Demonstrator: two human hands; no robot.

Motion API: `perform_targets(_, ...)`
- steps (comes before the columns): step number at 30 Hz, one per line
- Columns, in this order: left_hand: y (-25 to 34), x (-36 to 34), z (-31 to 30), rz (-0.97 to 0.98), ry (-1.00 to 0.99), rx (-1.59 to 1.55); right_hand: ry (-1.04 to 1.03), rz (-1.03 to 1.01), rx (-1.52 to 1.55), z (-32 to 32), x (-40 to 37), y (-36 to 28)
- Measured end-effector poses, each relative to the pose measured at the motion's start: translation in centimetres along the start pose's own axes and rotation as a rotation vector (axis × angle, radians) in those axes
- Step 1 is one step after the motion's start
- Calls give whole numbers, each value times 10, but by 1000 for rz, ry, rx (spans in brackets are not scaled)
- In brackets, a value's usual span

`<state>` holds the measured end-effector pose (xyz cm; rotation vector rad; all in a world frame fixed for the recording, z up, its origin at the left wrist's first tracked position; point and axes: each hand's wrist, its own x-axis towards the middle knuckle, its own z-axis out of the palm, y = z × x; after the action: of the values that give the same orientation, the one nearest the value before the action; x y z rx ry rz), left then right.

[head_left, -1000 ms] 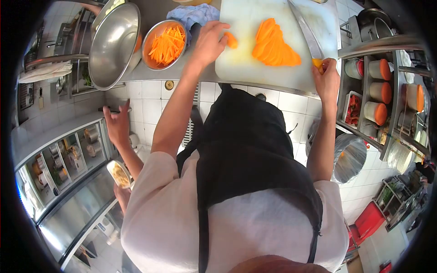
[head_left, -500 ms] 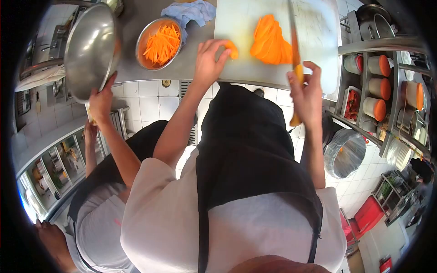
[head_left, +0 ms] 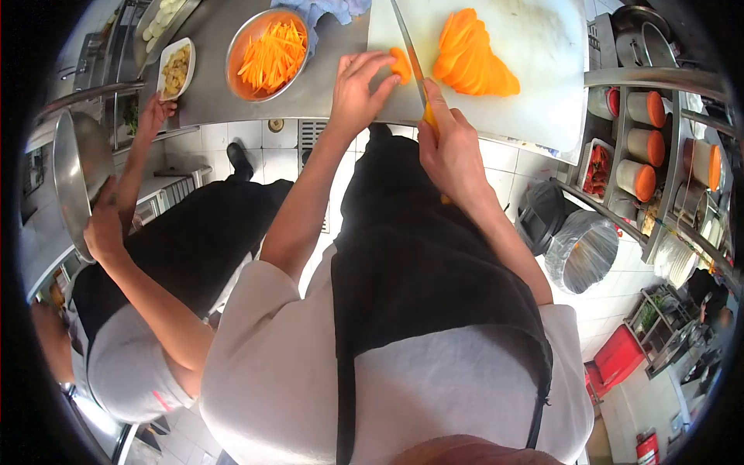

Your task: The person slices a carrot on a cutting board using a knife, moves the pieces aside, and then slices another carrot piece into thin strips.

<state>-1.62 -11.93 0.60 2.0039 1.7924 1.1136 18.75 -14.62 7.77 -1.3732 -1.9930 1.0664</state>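
Gripping the knife (head_left: 413, 54) by its handle, the right hand (head_left: 456, 151) has the blade just beside the carrot (head_left: 401, 65). The left hand (head_left: 361, 91), half curled, holds that piece at its fingertips, likely to steady it. Ahead of the right hand, slices (head_left: 474, 58) fan over the board (head_left: 542, 101); left of the left hand, a bowl (head_left: 241, 40) contains shreds (head_left: 271, 58).

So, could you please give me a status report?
Left fingers at small orange piece. Right fingers gripping knife. Nothing visible between knife and piece.
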Motion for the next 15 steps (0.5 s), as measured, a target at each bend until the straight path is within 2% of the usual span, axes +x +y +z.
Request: perform_targets(15, -3, 2, 2, -7, -6, -34, -14, -51, -82, 0, 1, -8)
